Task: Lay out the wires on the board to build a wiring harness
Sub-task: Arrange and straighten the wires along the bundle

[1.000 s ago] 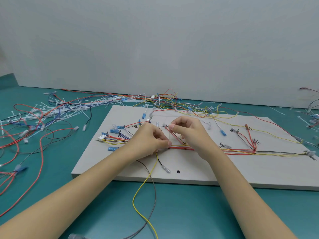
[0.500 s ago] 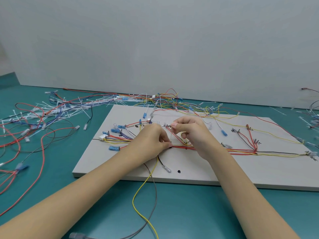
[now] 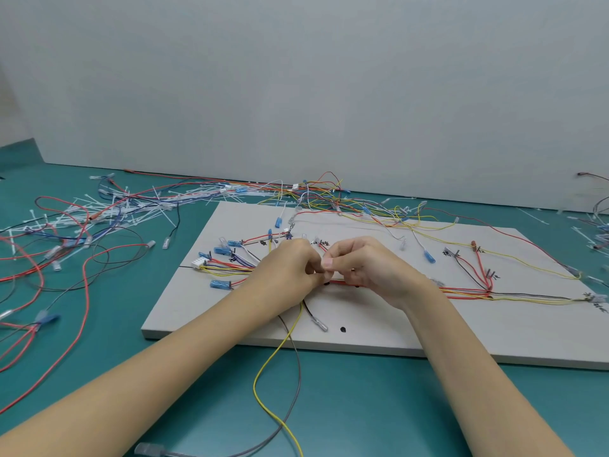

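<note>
Working at the middle of the board (image 3: pixel 412 328), we bring both hands together over the red trunk of the harness (image 3: pixel 461 291); the left hand (image 3: pixel 286 275) has its fingers curled and pressed together around wires that spill out beneath it, a yellow wire (image 3: pixel 263 367) and a grey wire (image 3: pixel 298 374) running off the near edge onto the teal tabletop (image 3: pixel 346 407); the right hand (image 3: pixel 365 268) pinches something small and pale between thumb and forefinger, though we cannot tell whether it is a tie or a terminal sleeve. These wires look light and limp, we judge; they will sag, spring back and tangle with neighbours, so we would take hold close to the point being dressed, on the insulation and not on the clear sleeves or the blue terminals (image 3: pixel 219 284), which seem likelier to slip or pull off. The white connector (image 3: pixel 200 262) sits at the left end of the bundle, near the left hand; loose wires and white cable ties (image 3: pixel 131 209) lie heaped on the tabletop to the left and behind. Compared with a second ago, the hands sit tighter, fingertips nearly touching, where a slight gap showed before; the right thumb and forefinger are raised more plainly; the yellow and grey wires hang much as they did; the view has tilted a touch.
</note>
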The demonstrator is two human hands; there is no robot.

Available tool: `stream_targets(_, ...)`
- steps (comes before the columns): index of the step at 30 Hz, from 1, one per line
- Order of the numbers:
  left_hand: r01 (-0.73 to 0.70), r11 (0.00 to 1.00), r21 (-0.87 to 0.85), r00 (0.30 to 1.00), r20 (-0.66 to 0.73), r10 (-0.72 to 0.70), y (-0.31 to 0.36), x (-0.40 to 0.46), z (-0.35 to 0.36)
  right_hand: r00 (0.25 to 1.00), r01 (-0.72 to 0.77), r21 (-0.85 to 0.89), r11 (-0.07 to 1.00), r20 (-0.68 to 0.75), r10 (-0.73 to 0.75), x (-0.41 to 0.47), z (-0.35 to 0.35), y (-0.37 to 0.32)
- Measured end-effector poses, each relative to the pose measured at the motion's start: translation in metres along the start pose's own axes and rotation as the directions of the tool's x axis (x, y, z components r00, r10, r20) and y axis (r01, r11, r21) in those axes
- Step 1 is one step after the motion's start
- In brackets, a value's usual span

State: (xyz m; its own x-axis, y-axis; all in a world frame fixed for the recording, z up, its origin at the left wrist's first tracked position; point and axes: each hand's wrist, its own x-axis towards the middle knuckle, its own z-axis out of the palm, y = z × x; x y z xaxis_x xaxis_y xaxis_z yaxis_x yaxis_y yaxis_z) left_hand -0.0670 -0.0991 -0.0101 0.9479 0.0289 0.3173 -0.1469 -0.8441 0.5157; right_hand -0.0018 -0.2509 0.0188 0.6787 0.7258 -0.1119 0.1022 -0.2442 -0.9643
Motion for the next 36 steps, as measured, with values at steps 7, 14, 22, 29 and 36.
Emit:
stream_targets(7,-0.024,0.999,0.043,0.998,-0.049,0.026,-0.001,-0.001,0.003,1.000,-0.009,0.068,0.998,-0.017,0.010,0.002,-0.006,0.001)
stream_targets(14,-0.146,0.986,0.085,0.939,-0.302,0.165,0.006,-0.008,-0.002,0.934,0.065,0.136,0.989,-0.358,-0.012,0.009,-0.007,0.004)
stream_targets(22,0.265,0.957,0.117,0.767,-0.627,-0.136,-0.080,0.021,-0.051,0.913,0.026,0.089,0.996,-0.408,0.012,0.012,-0.005,0.008)
stream_targets(29,0.698,0.673,0.244,0.708,-0.376,-0.598,-0.163,0.014,-0.066,0.908,0.028,0.048,0.998,-0.419,-0.005,0.013,-0.004,0.011)
stream_targets(36,0.681,0.679,0.274,0.728,-0.352,-0.589,-0.169,0.012,-0.069,0.909,0.033,0.046,0.998,-0.417,-0.011,0.013,-0.003,0.010)
